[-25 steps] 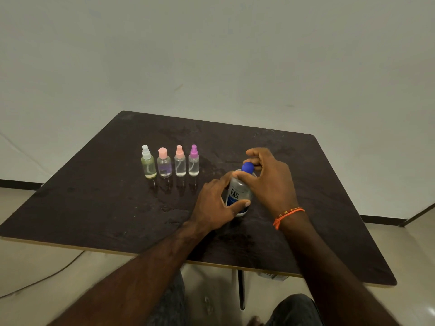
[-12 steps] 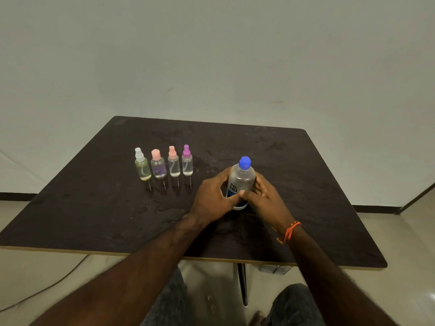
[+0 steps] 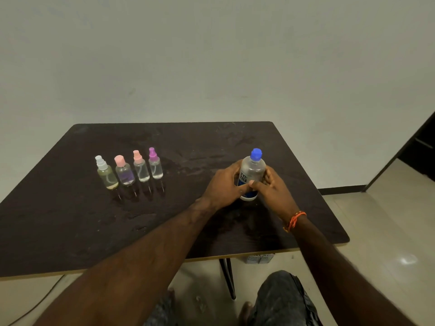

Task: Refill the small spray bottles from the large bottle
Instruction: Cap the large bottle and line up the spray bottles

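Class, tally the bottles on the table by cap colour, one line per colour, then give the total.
White cap: 1
Pink cap: 1
Peach cap: 1
Purple cap: 1
Blue cap: 1
Total: 5 bottles

Dark table (image 3: pixel 70 227) with five bottles (image 3: pixel 131 170)

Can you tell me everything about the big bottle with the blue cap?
The big bottle looks like clear plastic with a rounded shoulder, and its blue cap is on. A label with dark letters and a blue band wraps its lower part. It stands upright on the dark table, right of four small spray bottles. The left hand and right hand hold its sides.
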`<action>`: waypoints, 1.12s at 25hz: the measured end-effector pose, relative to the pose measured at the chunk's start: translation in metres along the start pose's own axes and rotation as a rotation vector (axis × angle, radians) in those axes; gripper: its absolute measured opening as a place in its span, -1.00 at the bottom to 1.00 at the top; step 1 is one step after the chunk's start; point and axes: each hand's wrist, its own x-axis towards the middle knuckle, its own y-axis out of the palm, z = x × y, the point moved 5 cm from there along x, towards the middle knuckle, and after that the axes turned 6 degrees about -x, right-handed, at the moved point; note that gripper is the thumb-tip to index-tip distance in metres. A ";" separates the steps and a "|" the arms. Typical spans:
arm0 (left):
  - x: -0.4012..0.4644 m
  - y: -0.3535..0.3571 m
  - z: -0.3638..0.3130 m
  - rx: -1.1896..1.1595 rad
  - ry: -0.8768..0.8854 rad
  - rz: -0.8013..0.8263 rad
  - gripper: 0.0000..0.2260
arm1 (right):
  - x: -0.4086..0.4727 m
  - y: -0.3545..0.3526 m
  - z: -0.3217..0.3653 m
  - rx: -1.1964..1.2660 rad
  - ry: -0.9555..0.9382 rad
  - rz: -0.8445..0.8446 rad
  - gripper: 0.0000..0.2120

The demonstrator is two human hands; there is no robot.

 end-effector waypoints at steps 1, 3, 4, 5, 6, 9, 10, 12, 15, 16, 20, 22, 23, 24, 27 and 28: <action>0.001 0.002 0.004 0.003 -0.009 0.015 -0.34 | 0.001 -0.001 -0.003 0.004 0.003 0.007 -0.45; -0.001 0.002 0.011 0.026 -0.043 0.045 -0.32 | 0.001 0.002 -0.005 -0.004 0.005 0.004 -0.36; -0.004 0.000 0.014 0.049 -0.075 0.047 -0.26 | -0.001 0.003 -0.004 -0.003 0.017 -0.033 -0.27; -0.008 -0.006 0.019 0.079 -0.110 0.040 -0.18 | -0.005 0.004 -0.001 -0.001 0.034 -0.119 -0.17; -0.013 -0.014 0.020 0.120 -0.146 0.028 -0.11 | -0.010 0.002 0.005 -0.016 0.040 -0.246 -0.12; -0.031 -0.057 0.024 0.200 -0.174 -0.053 -0.10 | -0.037 0.013 0.046 -0.214 -0.304 -0.559 -0.22; -0.040 -0.074 0.024 0.234 -0.179 -0.075 -0.11 | -0.046 0.027 0.063 -0.282 -0.484 -0.561 -0.28; -0.060 -0.110 0.026 0.312 -0.200 -0.117 -0.15 | -0.055 0.066 0.088 -0.344 -0.738 -0.436 -0.39; -0.097 -0.159 0.033 0.365 -0.229 -0.207 -0.26 | -0.044 0.128 0.104 -0.347 -0.707 -0.165 -0.44; -0.110 -0.175 0.036 0.405 -0.234 -0.248 -0.35 | -0.035 0.146 0.104 -0.342 -0.652 -0.095 -0.43; -0.160 -0.238 0.056 0.521 -0.321 -0.592 -0.71 | 0.013 0.203 0.091 -0.418 -0.458 0.106 -0.29; -0.175 -0.262 0.071 0.478 -0.432 -0.746 -0.66 | 0.036 0.219 0.087 -0.437 -0.338 0.159 -0.19; -0.178 -0.271 0.079 0.455 -0.488 -0.783 -0.54 | 0.045 0.227 0.086 -0.428 -0.283 0.174 -0.15; -0.177 -0.277 0.087 0.419 -0.541 -0.788 -0.34 | 0.052 0.232 0.085 -0.409 -0.231 0.188 -0.10; -0.164 -0.285 0.107 0.204 -0.613 -0.708 0.07 | 0.069 0.246 0.085 -0.323 -0.117 0.228 0.00; -0.158 -0.285 0.111 0.150 -0.606 -0.690 0.08 | 0.074 0.250 0.085 -0.304 -0.093 0.238 0.02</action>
